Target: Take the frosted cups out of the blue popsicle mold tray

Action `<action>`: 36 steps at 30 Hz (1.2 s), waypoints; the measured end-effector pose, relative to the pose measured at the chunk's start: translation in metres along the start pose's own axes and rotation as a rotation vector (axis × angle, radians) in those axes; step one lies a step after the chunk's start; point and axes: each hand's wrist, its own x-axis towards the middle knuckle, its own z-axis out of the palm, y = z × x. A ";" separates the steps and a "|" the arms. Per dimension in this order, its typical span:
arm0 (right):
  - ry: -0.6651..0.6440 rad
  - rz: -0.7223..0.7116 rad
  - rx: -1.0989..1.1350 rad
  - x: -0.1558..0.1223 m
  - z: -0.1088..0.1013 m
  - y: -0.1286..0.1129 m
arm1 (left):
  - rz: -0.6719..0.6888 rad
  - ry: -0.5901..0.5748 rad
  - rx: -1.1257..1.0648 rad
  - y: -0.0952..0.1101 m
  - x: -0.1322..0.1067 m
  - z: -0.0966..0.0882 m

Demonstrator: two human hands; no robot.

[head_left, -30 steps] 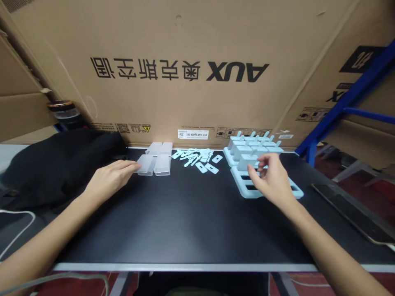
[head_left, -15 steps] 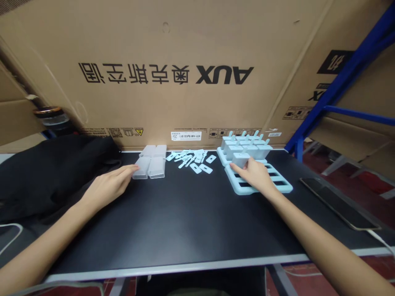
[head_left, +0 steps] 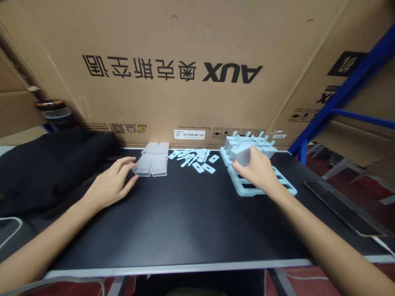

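Observation:
My right hand (head_left: 258,169) grips a pale popsicle mold (head_left: 242,154), tilted and raised above the front light-blue rack (head_left: 243,191). Behind it, a second rack (head_left: 226,158) holds several upright molds (head_left: 268,150) with stick handles poking out of their tops. My left hand (head_left: 111,181) is open, fingers apart, at the left side of several clear plastic mold cases (head_left: 159,166) lying together; whether a fingertip touches them I cannot tell. Between the hands lies a loose heap of light-blue popsicle sticks (head_left: 197,156).
Dark cloth (head_left: 61,168) is heaped on the left, with a jar-like container (head_left: 55,113) behind it. A phone (head_left: 342,207) with a white cable lies on the right. A big cardboard box (head_left: 173,102) walls the back; a blue metal frame (head_left: 348,92) stands right.
My right hand has lifted the mold up from the front rack and tilted it. My left hand's fingers have spread apart beside the clear cases. The view has shifted slightly.

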 end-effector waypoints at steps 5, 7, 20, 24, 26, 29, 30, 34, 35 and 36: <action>-0.222 -0.189 -0.139 0.031 -0.012 -0.048 | 0.014 0.037 0.009 0.001 -0.003 0.002; -0.313 -0.251 -0.232 0.042 -0.013 -0.064 | 0.022 0.042 0.014 0.002 -0.004 0.001; -0.353 -0.245 -0.392 0.054 0.000 -0.064 | 0.027 0.048 -0.011 -0.001 -0.005 0.004; -0.385 -0.225 -0.367 0.054 0.003 -0.061 | 0.068 0.051 -0.009 -0.003 -0.007 0.005; -0.443 -0.271 -0.351 0.051 0.005 -0.058 | 0.105 0.054 -0.016 -0.004 -0.005 0.007; -0.523 -0.420 -0.284 0.042 0.011 -0.056 | 0.161 0.062 -0.040 -0.002 0.005 0.009; -0.522 -0.499 -0.268 0.039 0.013 -0.057 | 0.177 0.065 -0.050 -0.002 0.009 0.011; -0.305 -0.777 -0.289 0.036 0.020 -0.073 | 0.235 0.054 -0.089 0.001 0.031 0.017; -0.236 -0.799 -0.284 0.039 0.022 -0.079 | 0.251 0.042 -0.099 0.001 0.036 0.019; -0.187 -0.804 -0.267 0.043 0.024 -0.087 | 0.267 0.027 -0.110 0.000 0.041 0.021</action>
